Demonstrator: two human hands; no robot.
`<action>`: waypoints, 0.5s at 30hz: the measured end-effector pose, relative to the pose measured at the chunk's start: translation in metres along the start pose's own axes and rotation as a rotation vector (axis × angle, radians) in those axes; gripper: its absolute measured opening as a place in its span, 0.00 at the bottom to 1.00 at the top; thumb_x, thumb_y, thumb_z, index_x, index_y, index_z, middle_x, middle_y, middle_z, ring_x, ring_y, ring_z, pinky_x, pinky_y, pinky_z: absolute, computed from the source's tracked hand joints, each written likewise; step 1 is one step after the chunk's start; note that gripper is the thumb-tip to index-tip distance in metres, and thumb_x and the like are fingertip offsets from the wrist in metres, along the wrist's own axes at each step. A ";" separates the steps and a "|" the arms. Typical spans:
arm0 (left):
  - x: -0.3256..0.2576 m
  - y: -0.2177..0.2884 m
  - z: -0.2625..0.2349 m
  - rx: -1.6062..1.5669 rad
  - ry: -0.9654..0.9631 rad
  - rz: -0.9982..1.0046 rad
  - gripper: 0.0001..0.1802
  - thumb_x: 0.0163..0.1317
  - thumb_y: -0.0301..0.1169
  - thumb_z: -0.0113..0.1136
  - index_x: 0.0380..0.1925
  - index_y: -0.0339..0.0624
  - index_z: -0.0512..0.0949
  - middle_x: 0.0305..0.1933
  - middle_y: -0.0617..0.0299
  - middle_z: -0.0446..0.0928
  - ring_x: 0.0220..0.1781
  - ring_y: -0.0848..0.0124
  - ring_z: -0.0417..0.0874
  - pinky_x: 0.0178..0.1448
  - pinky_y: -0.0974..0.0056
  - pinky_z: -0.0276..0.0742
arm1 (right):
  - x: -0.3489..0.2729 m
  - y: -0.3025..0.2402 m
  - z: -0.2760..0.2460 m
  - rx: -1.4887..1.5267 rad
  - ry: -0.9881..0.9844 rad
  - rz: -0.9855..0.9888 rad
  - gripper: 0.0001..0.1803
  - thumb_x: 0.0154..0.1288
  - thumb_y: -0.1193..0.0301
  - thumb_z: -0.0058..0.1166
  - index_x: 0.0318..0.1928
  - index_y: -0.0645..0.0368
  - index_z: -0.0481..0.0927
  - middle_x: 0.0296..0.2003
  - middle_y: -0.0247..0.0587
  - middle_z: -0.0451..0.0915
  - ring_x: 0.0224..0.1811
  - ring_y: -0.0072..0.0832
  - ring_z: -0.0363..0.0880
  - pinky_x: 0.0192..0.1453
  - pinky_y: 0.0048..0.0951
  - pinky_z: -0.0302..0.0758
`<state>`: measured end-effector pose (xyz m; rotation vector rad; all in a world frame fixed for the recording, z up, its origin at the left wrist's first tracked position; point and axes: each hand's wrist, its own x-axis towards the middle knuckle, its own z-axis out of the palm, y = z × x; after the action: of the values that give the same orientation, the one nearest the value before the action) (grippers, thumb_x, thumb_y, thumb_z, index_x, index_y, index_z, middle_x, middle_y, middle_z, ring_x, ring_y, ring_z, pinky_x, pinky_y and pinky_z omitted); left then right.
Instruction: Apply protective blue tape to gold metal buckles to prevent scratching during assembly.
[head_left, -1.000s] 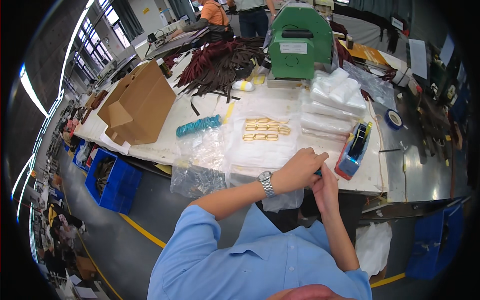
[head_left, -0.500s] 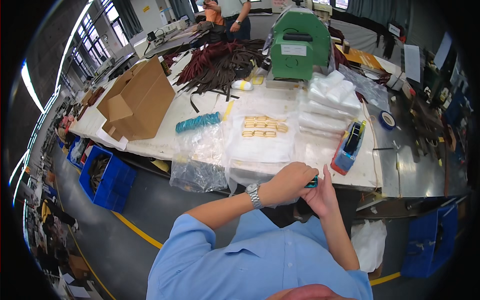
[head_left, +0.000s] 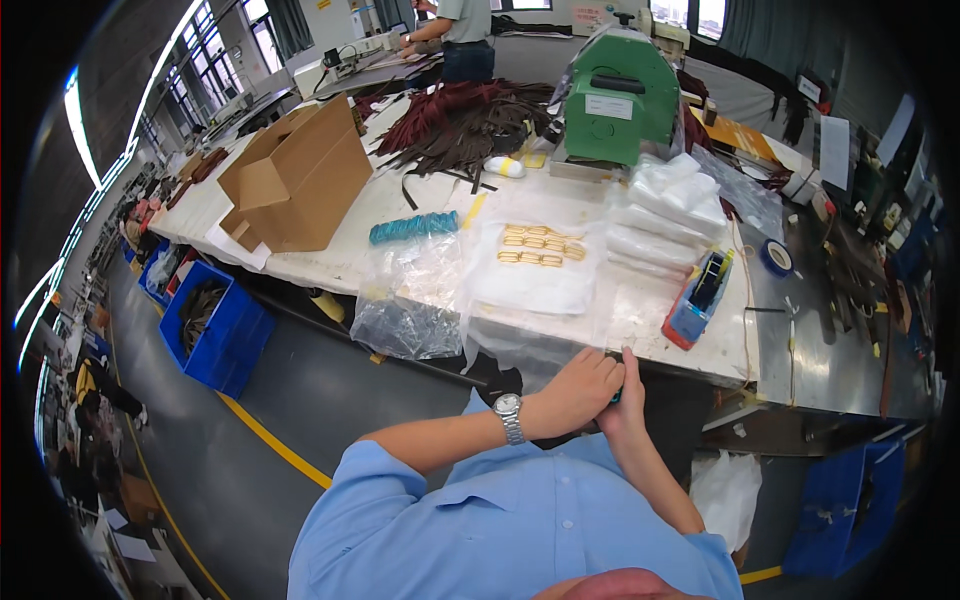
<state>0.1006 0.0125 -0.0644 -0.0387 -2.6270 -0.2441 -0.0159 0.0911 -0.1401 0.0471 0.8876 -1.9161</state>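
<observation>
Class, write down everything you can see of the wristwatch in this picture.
The wristwatch is silver-coloured, with a round case, pale dial and linked bracelet that looks like metal. It is worn around the left wrist, just behind the left hand, dial facing the camera. The blue sleeve ends short of it.

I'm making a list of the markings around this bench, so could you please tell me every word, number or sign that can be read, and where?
None can be read clearly enough to quote.
White label on the green machine: too small.
Yellow sign on the back wall: too small.
White tag, right rear: too small.
Wristwatch dial: too small.
</observation>
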 end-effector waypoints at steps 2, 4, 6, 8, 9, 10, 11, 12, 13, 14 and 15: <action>-0.005 -0.002 0.004 0.006 0.000 -0.030 0.16 0.62 0.27 0.58 0.49 0.33 0.76 0.42 0.52 0.76 0.47 0.55 0.78 0.59 0.55 0.74 | -0.005 -0.002 0.006 -0.010 0.012 0.055 0.23 0.77 0.44 0.61 0.47 0.50 0.82 0.43 0.34 0.86 0.49 0.28 0.88 0.54 0.38 0.86; -0.008 -0.004 0.005 -0.006 0.052 -0.043 0.15 0.62 0.27 0.59 0.47 0.33 0.76 0.42 0.52 0.76 0.46 0.55 0.77 0.60 0.54 0.74 | -0.010 -0.007 0.012 -0.018 0.022 0.101 0.23 0.77 0.44 0.61 0.48 0.50 0.82 0.44 0.34 0.86 0.50 0.28 0.87 0.55 0.38 0.85; -0.007 -0.007 0.002 -0.008 0.078 -0.062 0.15 0.61 0.27 0.60 0.47 0.33 0.76 0.42 0.52 0.76 0.47 0.55 0.77 0.60 0.54 0.74 | -0.012 -0.013 0.017 0.018 -0.064 0.201 0.23 0.77 0.45 0.62 0.53 0.51 0.82 0.48 0.35 0.86 0.53 0.28 0.86 0.56 0.38 0.85; -0.008 -0.007 0.001 -0.019 0.107 -0.081 0.16 0.60 0.27 0.60 0.48 0.33 0.76 0.42 0.52 0.76 0.47 0.55 0.77 0.60 0.54 0.74 | -0.011 -0.010 0.023 -0.008 -0.031 0.190 0.22 0.79 0.46 0.60 0.51 0.51 0.82 0.48 0.36 0.86 0.54 0.31 0.86 0.60 0.40 0.84; -0.011 -0.005 0.002 0.001 0.076 -0.099 0.17 0.59 0.28 0.62 0.48 0.33 0.76 0.43 0.52 0.76 0.48 0.54 0.77 0.60 0.54 0.74 | -0.010 -0.008 0.026 -0.026 0.005 0.179 0.20 0.80 0.48 0.59 0.50 0.52 0.82 0.48 0.38 0.87 0.55 0.34 0.86 0.64 0.43 0.83; -0.014 -0.004 0.004 0.022 0.046 -0.117 0.19 0.58 0.29 0.64 0.48 0.33 0.76 0.44 0.51 0.77 0.49 0.54 0.78 0.60 0.54 0.74 | -0.009 -0.005 0.028 -0.036 0.000 0.177 0.20 0.80 0.48 0.59 0.50 0.52 0.82 0.48 0.38 0.87 0.55 0.34 0.86 0.64 0.43 0.83; -0.017 -0.002 0.007 0.023 0.057 -0.120 0.19 0.58 0.29 0.64 0.48 0.33 0.76 0.44 0.51 0.77 0.49 0.54 0.78 0.60 0.54 0.74 | -0.010 -0.001 0.028 -0.041 0.014 0.140 0.20 0.80 0.49 0.59 0.50 0.52 0.82 0.48 0.38 0.87 0.54 0.33 0.87 0.62 0.42 0.84; -0.021 0.001 0.009 0.005 0.041 -0.176 0.19 0.58 0.29 0.65 0.48 0.33 0.76 0.45 0.51 0.77 0.50 0.53 0.77 0.61 0.53 0.74 | -0.009 0.002 0.027 -0.045 0.028 0.103 0.19 0.80 0.50 0.60 0.50 0.53 0.83 0.47 0.38 0.87 0.52 0.33 0.87 0.61 0.41 0.84; -0.022 0.002 0.011 -0.016 0.024 -0.228 0.19 0.58 0.30 0.66 0.48 0.32 0.76 0.46 0.50 0.78 0.51 0.51 0.77 0.61 0.52 0.75 | -0.005 0.005 0.018 -0.052 0.027 0.098 0.19 0.80 0.50 0.60 0.50 0.53 0.83 0.47 0.38 0.87 0.52 0.33 0.87 0.61 0.41 0.84; -0.022 0.003 0.005 -0.020 0.032 -0.228 0.19 0.58 0.30 0.66 0.48 0.32 0.76 0.46 0.50 0.78 0.51 0.51 0.77 0.61 0.52 0.75 | 0.000 0.008 0.007 -0.085 -0.010 0.100 0.19 0.80 0.50 0.60 0.49 0.53 0.83 0.46 0.38 0.87 0.51 0.33 0.88 0.58 0.40 0.85; -0.026 0.002 -0.002 -0.180 0.002 -0.251 0.20 0.60 0.31 0.67 0.50 0.32 0.77 0.49 0.49 0.79 0.52 0.50 0.78 0.62 0.51 0.75 | 0.005 0.010 -0.002 -0.118 -0.046 0.101 0.18 0.80 0.51 0.60 0.49 0.53 0.83 0.45 0.38 0.87 0.49 0.32 0.88 0.55 0.40 0.86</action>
<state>0.1244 0.0149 -0.0744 0.2318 -2.5980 -0.5660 -0.0116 0.0857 -0.1494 -0.0217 0.9479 -1.7614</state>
